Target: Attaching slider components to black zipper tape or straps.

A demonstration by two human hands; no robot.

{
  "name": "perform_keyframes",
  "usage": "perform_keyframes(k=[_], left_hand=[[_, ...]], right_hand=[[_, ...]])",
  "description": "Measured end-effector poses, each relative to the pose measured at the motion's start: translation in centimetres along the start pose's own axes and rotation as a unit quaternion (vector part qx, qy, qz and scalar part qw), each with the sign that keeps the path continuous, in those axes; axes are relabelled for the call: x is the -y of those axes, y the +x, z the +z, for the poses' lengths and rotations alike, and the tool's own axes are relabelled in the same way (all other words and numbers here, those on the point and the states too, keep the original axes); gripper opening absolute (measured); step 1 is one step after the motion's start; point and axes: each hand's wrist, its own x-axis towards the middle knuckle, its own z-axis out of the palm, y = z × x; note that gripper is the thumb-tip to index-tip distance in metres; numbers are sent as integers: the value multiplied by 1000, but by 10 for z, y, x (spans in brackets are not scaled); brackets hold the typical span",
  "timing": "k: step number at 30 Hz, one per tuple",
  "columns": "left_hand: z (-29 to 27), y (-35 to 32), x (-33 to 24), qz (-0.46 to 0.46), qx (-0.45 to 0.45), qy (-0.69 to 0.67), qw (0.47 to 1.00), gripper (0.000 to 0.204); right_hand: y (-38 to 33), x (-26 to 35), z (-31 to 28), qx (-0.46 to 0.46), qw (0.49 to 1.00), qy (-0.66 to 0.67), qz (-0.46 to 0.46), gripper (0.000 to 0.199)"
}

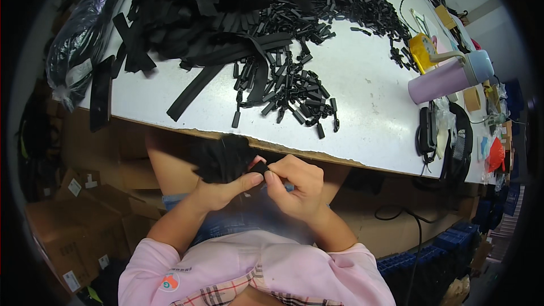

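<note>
Head view: matte black fabric bundle (224, 158), soft and floppy, layered strips, sits in the left hand (226, 190), just off the table's near edge, above the lap. A dark strip end (259, 168) pokes out to its right, between the two thumbs.

Table (368, 90): smooth white top, rough chipped brown near edge. On it, far left: tangled strip heap (192, 22), flat black ribbons, a few trailing nearer. Right of that: small black pulls (309, 109), stubby tabs on thin cord loops, loose cluster near, denser spread far. Left edge: shiny clear plastic bag (85, 45), dark contents. Right: lilac bottle (437, 83), smooth cylinder, blue lid; yellow dispenser (421, 50) just beyond.

Pose: forearms angle in from the near side, elbows out, hands almost meeting. Left: thumb flat, pointing right, gripping the bundle; other fingers mostly hidden. Right hand (297, 186): thumb and forefinger pinch the strip end, remaining fingers curled. Exact contact there too small to tell.
</note>
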Motion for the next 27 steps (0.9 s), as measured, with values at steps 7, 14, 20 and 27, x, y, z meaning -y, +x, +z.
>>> perform_keyframes(k=[7, 14, 20, 27], left_hand=[[-11, 15, 7, 385, 71, 212, 896, 16], [-15, 18, 15, 470, 42, 251, 845, 18], [-12, 9, 15, 323, -6, 184, 928, 12], [-8, 9, 11, 16, -61, -47, 997, 17]], right_hand=[[-5, -6, 8, -1, 956, 223, 192, 8], [4, -6, 9, 21, 844, 427, 325, 10], [10, -2, 10, 51, 945, 200, 253, 6], [53, -31, -14, 9, 895, -432, -108, 27]])
